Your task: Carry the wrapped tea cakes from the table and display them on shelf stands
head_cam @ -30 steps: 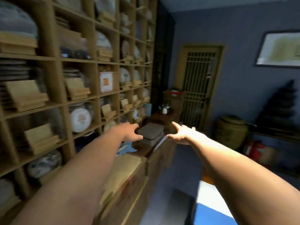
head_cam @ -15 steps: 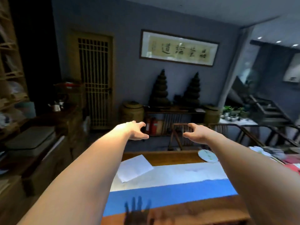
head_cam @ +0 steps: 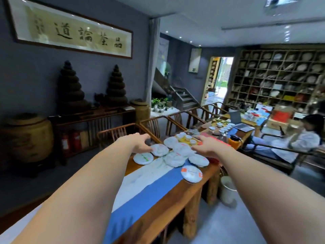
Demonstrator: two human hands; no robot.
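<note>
Head view: on the wooden table (head_cam: 177, 196), an orange-labelled tea cake (head_cam: 191, 173) lies nearest; beyond it, white wrapped tea cakes (head_cam: 175, 154) cluster between the left hand (head_cam: 140, 143) and right hand (head_cam: 208, 146), both with fingers spread, holding nothing.

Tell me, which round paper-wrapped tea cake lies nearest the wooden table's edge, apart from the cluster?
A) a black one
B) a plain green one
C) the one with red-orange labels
C: the round white tea cake with red-orange labels sits alone by the wooden table edge.
</note>
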